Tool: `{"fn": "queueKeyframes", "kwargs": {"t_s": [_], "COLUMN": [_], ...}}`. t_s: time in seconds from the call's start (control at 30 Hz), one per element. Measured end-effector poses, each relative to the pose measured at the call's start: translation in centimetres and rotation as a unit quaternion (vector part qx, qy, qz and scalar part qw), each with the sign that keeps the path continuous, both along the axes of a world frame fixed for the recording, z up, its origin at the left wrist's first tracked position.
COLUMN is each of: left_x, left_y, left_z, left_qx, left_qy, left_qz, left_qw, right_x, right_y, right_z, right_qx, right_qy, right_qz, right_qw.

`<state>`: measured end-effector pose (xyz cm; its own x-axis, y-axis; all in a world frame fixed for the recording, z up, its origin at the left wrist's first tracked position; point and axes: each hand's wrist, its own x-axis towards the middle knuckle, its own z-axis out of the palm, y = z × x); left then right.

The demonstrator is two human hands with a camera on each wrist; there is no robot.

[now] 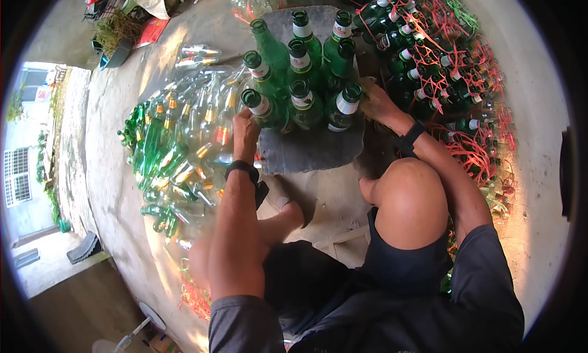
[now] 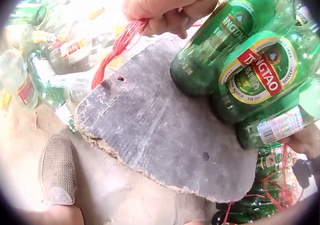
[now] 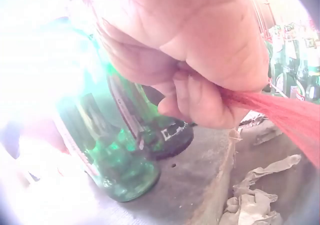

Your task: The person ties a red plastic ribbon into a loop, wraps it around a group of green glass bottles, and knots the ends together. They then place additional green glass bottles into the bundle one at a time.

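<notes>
Several green bottles stand grouped in rows on a grey board; in the left wrist view the labelled bottles are at the board's right. My left hand is at the group's left side, its fingers curled round a red plastic strand that hangs over the board's edge. At the right side, my right hand grips another red strand in curled fingers, close beside the green bottles. The strand between the hands is hidden behind the bottles.
Clear and green bottles lie piled on the floor at left. Bundles of green bottles tied with red strands line the right side. More clear bottles stand behind the board. A shoe is below the board.
</notes>
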<state>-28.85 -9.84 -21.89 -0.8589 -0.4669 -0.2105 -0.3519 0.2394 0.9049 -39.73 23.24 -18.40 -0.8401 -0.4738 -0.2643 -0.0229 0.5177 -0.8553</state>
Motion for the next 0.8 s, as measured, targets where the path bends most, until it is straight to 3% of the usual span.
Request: {"fn": "queueKeyframes", "kwargs": {"t_s": [0.03, 0.1, 0.2, 0.33, 0.4, 0.43, 0.5, 0.63, 0.7, 0.8], "left_x": [0.0, 0.1, 0.7, 1.1, 1.5, 1.5, 2.0, 3.1, 3.6, 3.7], "left_y": [-0.4, -1.2, -1.2, -0.6, 0.0, 0.3, 1.1, 3.4, 4.5, 5.0], "left_z": [-0.9, -2.6, -2.4, -0.4, 0.0, 0.1, -0.1, 0.6, 1.6, 2.9], "left_qx": [-0.018, -0.055, -0.138, -0.230, -0.238, -0.245, -0.234, -0.297, -0.347, -0.349], "left_qy": [-0.010, -0.031, -0.064, -0.035, -0.048, -0.061, -0.054, -0.054, -0.098, -0.141], "left_qz": [0.004, 0.011, -0.015, -0.048, -0.039, -0.034, -0.028, -0.040, -0.047, -0.062], "left_qw": [1.000, 0.998, 0.988, 0.972, 0.969, 0.967, 0.970, 0.953, 0.932, 0.924], "right_x": [0.2, 0.3, 1.1, 3.1, 3.6, 3.9, 4.6, 4.9, 5.5, 6.1], "right_y": [0.1, 0.7, 1.2, 1.4, 1.6, 1.6, 1.4, 1.0, 0.4, 0.0], "right_z": [-0.3, -1.8, -2.1, 0.3, 1.0, 0.6, -1.1, -2.3, -2.2, -0.9], "right_qx": [0.000, 0.005, 0.019, 0.023, 0.046, 0.045, -0.091, -0.079, 0.020, 0.098], "right_qy": [0.000, 0.150, 0.172, 0.128, 0.031, 0.033, 0.065, 0.109, 0.194, 0.172], "right_qz": [0.002, 0.049, 0.080, 0.095, 0.100, 0.102, 0.105, 0.109, 0.096, 0.080], "right_qw": [1.000, 0.987, 0.982, 0.987, 0.993, 0.993, 0.988, 0.985, 0.976, 0.977]}}
